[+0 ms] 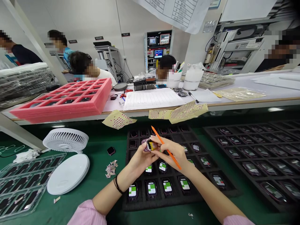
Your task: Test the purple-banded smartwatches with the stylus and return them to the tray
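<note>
Above the black foam tray [131, 200], my left hand [145, 159] is closed around a small purplish smartwatch case [145, 147]. A yellow and black part shows on it. My right hand [174, 153] grips a slim orange pointed stick [157, 133], whose tip points up and away from the case. The right fingertips also touch the right side of the case. Below my hands, several watches with lit green and white screens, such as one watch [151, 187], lie in the tray's pockets. Part of the tray is hidden by my hands.
At left are a white fan [67, 175], a clear tray of dark parts [30, 175], a lone watch [111, 151] and small strips [111, 168]. Another black tray [236, 162] is at right. A shelf ahead bears a pink foam tray [100, 100] and papers [152, 98]; people sit beyond.
</note>
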### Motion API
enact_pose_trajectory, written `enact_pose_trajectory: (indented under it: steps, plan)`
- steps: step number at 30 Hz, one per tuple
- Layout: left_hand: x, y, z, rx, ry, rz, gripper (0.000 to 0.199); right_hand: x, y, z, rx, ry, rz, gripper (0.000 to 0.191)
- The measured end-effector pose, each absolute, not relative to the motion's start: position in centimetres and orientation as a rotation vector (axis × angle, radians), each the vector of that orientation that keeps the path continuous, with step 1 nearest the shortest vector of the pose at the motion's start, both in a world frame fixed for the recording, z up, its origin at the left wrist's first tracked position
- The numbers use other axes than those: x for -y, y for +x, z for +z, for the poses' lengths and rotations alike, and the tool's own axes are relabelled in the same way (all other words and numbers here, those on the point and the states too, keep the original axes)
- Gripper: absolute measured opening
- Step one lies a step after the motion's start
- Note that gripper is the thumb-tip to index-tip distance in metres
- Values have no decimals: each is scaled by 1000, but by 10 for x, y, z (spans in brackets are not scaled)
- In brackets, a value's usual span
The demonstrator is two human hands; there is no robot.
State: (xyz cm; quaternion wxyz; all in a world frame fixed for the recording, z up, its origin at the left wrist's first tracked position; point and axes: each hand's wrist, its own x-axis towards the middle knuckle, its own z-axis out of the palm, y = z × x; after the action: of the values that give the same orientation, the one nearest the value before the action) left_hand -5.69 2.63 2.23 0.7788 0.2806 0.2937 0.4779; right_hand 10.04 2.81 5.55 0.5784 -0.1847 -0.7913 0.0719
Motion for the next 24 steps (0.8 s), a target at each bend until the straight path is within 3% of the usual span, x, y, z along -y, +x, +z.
enact_pose_trajectory:
  steps: [9,18,24]
  plan:
    - [-21,-51,28,-568,348,991,36,-25,93,50,1705,-479,284,33]
    - [-9,-46,35,-585,539,1013,46,-23,80,26,1846,-422,-315,26]
    - [-2,-44,39,-559,542,989,51,-15,77,20,1844,-441,-426,28]
